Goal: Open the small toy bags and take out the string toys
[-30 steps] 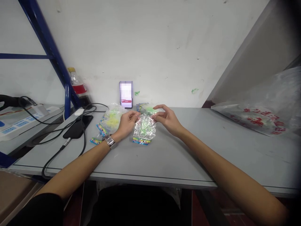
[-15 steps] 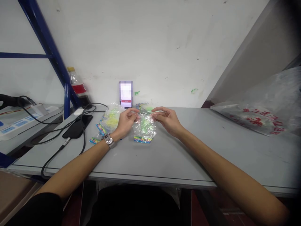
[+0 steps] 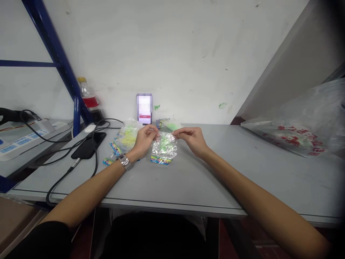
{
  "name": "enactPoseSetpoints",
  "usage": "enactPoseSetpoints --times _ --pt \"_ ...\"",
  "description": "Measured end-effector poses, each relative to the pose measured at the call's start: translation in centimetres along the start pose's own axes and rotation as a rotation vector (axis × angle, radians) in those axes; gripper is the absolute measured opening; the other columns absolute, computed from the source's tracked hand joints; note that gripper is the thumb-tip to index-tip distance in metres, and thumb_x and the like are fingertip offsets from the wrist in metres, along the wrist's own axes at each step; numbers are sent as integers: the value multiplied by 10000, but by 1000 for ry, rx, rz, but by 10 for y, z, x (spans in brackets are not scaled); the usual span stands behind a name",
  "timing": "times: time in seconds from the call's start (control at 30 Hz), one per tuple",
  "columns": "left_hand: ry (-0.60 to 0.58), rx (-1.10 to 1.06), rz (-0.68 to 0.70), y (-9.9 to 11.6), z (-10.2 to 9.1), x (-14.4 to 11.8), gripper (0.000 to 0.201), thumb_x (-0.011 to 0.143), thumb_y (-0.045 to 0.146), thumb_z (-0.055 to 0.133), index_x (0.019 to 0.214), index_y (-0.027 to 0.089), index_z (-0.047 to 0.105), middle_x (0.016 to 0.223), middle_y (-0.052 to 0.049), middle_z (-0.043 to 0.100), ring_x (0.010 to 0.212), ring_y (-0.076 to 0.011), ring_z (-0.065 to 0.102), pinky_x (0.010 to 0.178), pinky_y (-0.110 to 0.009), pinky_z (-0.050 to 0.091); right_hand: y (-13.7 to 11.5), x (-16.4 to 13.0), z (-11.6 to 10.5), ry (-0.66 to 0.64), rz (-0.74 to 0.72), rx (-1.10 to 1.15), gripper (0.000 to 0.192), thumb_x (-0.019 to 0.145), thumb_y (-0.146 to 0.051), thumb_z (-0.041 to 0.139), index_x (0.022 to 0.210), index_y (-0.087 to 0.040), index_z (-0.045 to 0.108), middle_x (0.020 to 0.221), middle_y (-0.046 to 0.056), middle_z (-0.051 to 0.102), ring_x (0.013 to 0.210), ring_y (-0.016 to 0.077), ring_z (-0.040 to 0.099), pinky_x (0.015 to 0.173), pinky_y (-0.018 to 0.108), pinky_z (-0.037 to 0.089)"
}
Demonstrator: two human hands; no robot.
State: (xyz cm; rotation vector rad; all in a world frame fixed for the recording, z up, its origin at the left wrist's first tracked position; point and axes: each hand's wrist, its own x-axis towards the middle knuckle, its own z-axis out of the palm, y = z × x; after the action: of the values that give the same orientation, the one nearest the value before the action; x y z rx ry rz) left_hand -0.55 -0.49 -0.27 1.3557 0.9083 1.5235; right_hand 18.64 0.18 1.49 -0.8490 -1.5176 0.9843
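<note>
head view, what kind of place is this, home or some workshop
Likely a small workshop or packing bench: a plain grey table against a bare wall, a blue rack, and clear packets piled near the one that both hands pinch.

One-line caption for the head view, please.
Left hand and right hand pinch the top corners of a small clear plastic packet of green bits above the grey table.

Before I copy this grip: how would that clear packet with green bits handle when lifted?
Probably floppy: the clear packet sags and crinkles between the left hand and right hand. Likely light, since fingertip pinches at its top corners hold it. Its glossy film may be slippery.
</note>
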Motion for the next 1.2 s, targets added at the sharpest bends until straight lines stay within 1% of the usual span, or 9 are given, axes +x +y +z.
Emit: enactPoseSetpoints --times 0.17,0.33,0.43,0.57,0.83,0.93,1.07,1.13,1.2 --pt "2 7 -11 -1 0 1 90 765 78 544 740 161 569 628 25 607 599 -84 585 640 -210 471 -1 -2 0 3 -2 -96 158 635 -170 616 650 -212 768 718 34 738 716 185 642 757 364 523" --pt "-25 58 31 0 -1 0 97 781 79 535 730 158 560 639 28 588 595 -82 562 633 -210 443 -4 -5 1 -6 -42 -164 163 675 -208 601 645 -192 760 729 50 743 739 203 657 753 366 525" --pt "-41 77 46 1 -1 -1 104 788 87 530 714 156 550 640 28 569 603 -85 549 633 -212 431 -7 -7 4 14 -26 -212 128 675 -276 672 634 -174 737 693 57 727 703 206 653 694 353 523" --pt "-49 117 76 0 -1 -1 107 795 99 514 711 157 546 649 24 555 609 -90 538 622 -215 418 -9 -8 8 1 -17 -262 162 621 -308 757 619 -169 673 669 51 692 641 180 630 608 318 505" --pt "-34 152 54 -4 -4 1 147 789 85 443 712 162 543 669 9 555 612 -98 530 632 -240 435 -6 -6 8 -29 -30 -169 352 582 -346 808 688 -201 505 674 13 628 584 124 564 578 295 487" --pt "-39 166 67 -3 -3 -2 42 802 151 530 779 178 506 678 16 568 611 -102 538 620 -241 438 -6 -6 6 -41 -7 -143 406 572 -392 822 725 -208 494 678 6 625 593 132 580 583 301 499" --pt "-128 208 33 0 0 -7 313 772 343 695 946 200 478 653 49 550 557 -100 523 554 -226 410 -8 -6 6 -74 15 -108 423 555 -404 839 735 -202 514 673 2 624 605 135 594 596 302 505" --pt "-193 270 42 1 0 -8 312 770 388 699 931 179 532 652 37 547 548 -93 503 530 -217 388 -9 -7 6 -109 31 -96 415 549 -388 848 735 -195 531 674 4 631 617 136 601 608 301 505" --pt "-227 320 71 1 0 -8 277 774 401 692 842 156 582 666 13 563 564 -92 500 531 -215 383 -10 -7 6 -142 45 -89 408 542 -383 853 727 -189 545 673 8 639 631 143 612 620 304 507"
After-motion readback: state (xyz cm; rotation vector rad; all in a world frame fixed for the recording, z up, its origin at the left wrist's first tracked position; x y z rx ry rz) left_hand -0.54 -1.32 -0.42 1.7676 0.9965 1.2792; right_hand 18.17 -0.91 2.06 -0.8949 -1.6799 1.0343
